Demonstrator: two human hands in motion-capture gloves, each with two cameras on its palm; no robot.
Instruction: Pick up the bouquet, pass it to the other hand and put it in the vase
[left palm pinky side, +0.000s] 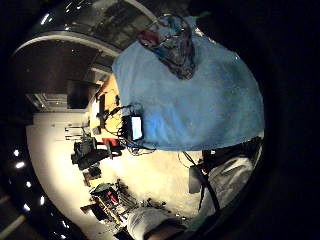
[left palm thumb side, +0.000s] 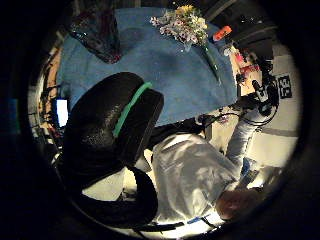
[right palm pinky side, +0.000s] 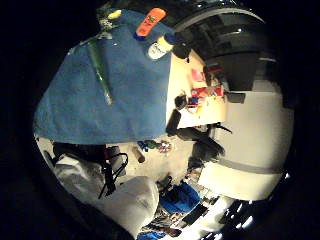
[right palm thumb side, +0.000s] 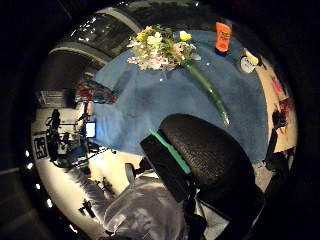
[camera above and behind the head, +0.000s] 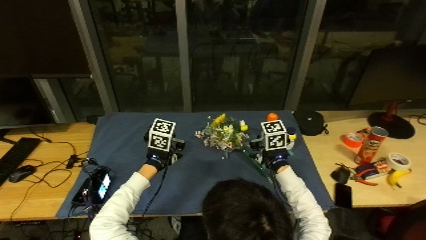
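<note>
A bouquet (camera above and behind the head: 223, 135) of yellow, white and pink flowers lies on the blue cloth (camera above and behind the head: 200, 170), its green-wrapped stem (right palm thumb side: 205, 90) pointing toward the person. My right hand (camera above and behind the head: 274, 159) hovers just right of the stem, fingers relaxed and holding nothing. My left hand (camera above and behind the head: 158, 157) hangs over the cloth to the bouquet's left, also holding nothing. The multicoloured vase (left palm pinky side: 172, 42) stands on the cloth beyond my left hand and also shows in the left thumb side view (left palm thumb side: 97, 30). In the outside view the glove mostly hides it. The flowers (left palm thumb side: 185, 22) lie apart from both hands.
An orange bottle (camera above and behind the head: 271, 117) and a white bottle with a yellow top (right palm pinky side: 160, 47) stand at the cloth's far right corner, beside a black cap (camera above and behind the head: 309, 121). A crisps can (camera above and behind the head: 375, 142), tape rolls and a banana (camera above and behind the head: 397, 177) lie at the right. A phone (camera above and behind the head: 100, 185) and cables lie at the left.
</note>
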